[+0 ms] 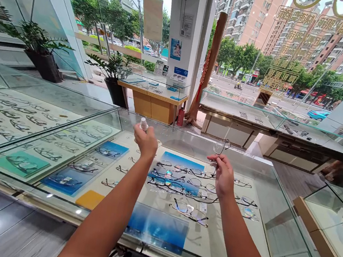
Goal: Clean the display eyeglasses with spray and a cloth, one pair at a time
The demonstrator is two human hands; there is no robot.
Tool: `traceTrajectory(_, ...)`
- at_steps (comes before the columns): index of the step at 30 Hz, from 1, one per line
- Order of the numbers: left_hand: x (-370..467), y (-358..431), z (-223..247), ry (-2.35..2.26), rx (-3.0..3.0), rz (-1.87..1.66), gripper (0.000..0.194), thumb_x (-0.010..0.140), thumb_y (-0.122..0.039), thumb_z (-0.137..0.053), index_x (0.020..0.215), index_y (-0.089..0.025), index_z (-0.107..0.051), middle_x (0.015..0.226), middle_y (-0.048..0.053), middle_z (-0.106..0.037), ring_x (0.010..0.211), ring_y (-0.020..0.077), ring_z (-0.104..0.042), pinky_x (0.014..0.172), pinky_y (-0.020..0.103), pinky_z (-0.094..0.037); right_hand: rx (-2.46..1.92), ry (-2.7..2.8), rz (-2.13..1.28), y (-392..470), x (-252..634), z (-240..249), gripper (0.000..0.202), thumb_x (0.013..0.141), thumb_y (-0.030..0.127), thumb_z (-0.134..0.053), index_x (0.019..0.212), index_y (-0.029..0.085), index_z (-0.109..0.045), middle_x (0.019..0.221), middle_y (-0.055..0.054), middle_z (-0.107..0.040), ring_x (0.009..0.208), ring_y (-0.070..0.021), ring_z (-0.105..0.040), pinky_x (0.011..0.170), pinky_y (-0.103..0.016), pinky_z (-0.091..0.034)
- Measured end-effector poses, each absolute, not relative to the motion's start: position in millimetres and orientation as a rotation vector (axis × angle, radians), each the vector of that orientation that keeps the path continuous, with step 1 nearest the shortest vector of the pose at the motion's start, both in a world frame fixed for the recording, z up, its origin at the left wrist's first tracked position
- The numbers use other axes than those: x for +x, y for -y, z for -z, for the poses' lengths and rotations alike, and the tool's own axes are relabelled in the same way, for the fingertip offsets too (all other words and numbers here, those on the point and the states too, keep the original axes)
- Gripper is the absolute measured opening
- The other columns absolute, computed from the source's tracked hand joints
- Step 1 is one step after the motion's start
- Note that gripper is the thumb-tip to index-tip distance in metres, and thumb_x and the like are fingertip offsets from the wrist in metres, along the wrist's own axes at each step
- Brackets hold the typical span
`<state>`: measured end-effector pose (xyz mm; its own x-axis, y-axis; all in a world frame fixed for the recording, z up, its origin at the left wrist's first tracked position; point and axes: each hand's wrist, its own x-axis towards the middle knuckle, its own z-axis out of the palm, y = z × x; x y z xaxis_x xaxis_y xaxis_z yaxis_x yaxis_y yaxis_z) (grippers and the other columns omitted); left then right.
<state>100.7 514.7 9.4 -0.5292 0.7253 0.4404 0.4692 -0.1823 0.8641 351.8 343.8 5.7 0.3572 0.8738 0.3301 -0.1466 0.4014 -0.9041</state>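
My left hand (146,141) is wrapped round a small white spray bottle (143,122), whose top pokes out above the fingers. In my right hand (224,176) a pair of eyeglasses (221,146) is pinched and raised above the glass display case (108,196). Both hands are apart, over the case's far half. Between and below them are several eyeglass frames in rows, one dark-rimmed pair (190,212) nearest to me. A yellow-orange cloth (90,199) rests at the case's near left.
Further glass cases with eyeglasses stand at the left, the right (332,223) and along the window. A potted plant (114,80), a red fire extinguisher (180,116) and a wooden trunk (211,61) stand beyond. Glass edges surround the case before me.
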Motion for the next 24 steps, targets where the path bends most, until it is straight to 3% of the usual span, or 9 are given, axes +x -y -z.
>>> traceTrajectory(5, 63, -535, 5, -2.317, 0.921, -1.691, 0.039, 0.104, -0.025, -0.041, 0.141, -0.016, -0.044, 0.149, 0.022, -0.057, 0.142, 0.0337, -0.053, 0.112, 0.047, -0.043, -0.905, 0.928, -0.820, -347, 358, 1, 0.015, 0.092, 0.040, -0.066, 0.092, 0.025, -0.070, 0.101, -0.004, -0.077, 0.104, -0.0237, -0.064, 0.092, -0.037, -0.046)
traceTrajectory(12, 48, -542, 25, -2.350, 0.937, -1.633, 0.040, 0.103, -0.023, -0.043, 0.141, -0.016, -0.050, 0.147, 0.022, -0.060, 0.141, 0.0311, -0.056, 0.114, 0.045, -0.043, -0.939, 0.948, -0.799, -348, 359, 1, 0.018, 0.091, 0.042, -0.065, 0.092, 0.025, -0.070, 0.102, -0.005, -0.078, 0.102, -0.0248, -0.065, 0.088, -0.038, -0.046)
traceTrajectory(24, 49, -547, 36, -2.387, 0.892, -1.567, 0.044, 0.102, -0.020, -0.041, 0.146, -0.016, -0.042, 0.149, 0.024, -0.058, 0.142, 0.0321, -0.056, 0.114, 0.046, -0.043, -0.943, 0.943, -0.799, -347, 359, 0, 0.018, 0.091, 0.042, -0.065, 0.093, 0.025, -0.071, 0.102, -0.005, -0.077, 0.099, -0.0238, -0.064, 0.087, -0.037, -0.046)
